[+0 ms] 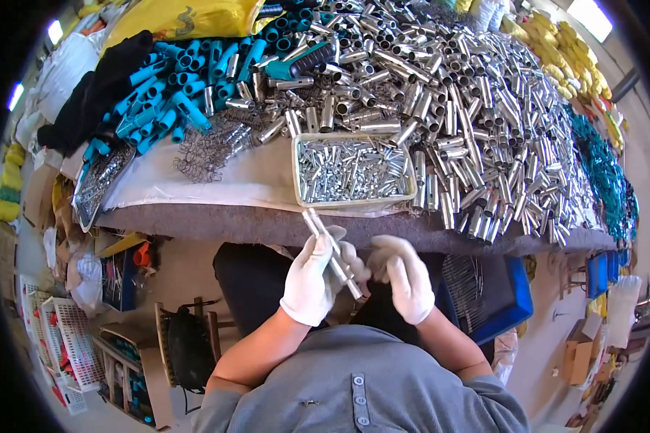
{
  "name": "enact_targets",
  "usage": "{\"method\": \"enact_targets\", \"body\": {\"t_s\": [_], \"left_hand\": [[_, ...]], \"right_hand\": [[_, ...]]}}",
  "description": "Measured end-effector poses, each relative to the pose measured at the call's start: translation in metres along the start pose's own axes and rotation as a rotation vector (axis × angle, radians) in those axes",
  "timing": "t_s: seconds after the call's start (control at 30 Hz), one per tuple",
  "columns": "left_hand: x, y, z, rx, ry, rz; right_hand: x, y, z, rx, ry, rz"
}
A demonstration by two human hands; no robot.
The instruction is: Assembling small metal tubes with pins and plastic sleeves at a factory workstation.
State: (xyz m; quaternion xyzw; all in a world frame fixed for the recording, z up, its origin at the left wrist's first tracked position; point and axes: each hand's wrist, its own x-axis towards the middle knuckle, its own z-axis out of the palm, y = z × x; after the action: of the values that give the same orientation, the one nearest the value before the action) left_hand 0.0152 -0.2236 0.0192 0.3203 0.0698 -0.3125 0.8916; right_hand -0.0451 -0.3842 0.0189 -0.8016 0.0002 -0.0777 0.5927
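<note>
Left hand (309,281), white-gloved, grasping a metal tube (315,224) around its middle. Right hand (406,280), also gloved, is just beside it with fingers bent; motion blur, can't tell if it's gripping anything. Tube is slim, straight, shiny silver, with band-like marks toward the lower end. It sits tilted in front of the chest, upper end leaning left toward the table. That end overlaps the grey table edge (202,222) in view; contact unclear. Tray (354,204) of small metal parts sits just beyond, close to the edge. Silver tube pile (477,130) crowds the right. Open room: pale sheet (256,177) left of tray.
</note>
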Motion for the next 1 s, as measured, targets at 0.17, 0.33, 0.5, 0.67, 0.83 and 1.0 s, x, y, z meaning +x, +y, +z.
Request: {"method": "enact_targets", "body": {"t_s": [0.17, 0.33, 0.5, 0.67, 0.83, 1.0], "left_hand": [[-0.006, -0.006, 0.001, 0.053, -0.197, -0.35], [0.0, -0.017, 0.018, 0.344, -0.226, -0.484], [0.005, -0.042, 0.031, 0.532, -0.201, -0.451], [0.024, -0.07, 0.007, 0.521, -0.156, -0.564], [0.035, -0.086, 0.005, 0.386, -0.13, -0.697], [0.049, -0.09, 0.008, 0.351, -0.111, -0.711]], "right_hand": [[0.006, 0.01, -0.002, 0.612, -0.01, 0.341], [-0.003, 0.014, -0.018, 0.864, 0.104, 0.46], [-0.024, 0.046, -0.024, 0.571, 0.351, 0.337], [-0.083, 0.15, -0.086, 0.145, 1.033, 0.294], [-0.195, 0.345, -0.187, -0.542, 1.106, 0.885], [-0.216, 0.42, -0.214, -0.663, 0.863, 1.094]]}}
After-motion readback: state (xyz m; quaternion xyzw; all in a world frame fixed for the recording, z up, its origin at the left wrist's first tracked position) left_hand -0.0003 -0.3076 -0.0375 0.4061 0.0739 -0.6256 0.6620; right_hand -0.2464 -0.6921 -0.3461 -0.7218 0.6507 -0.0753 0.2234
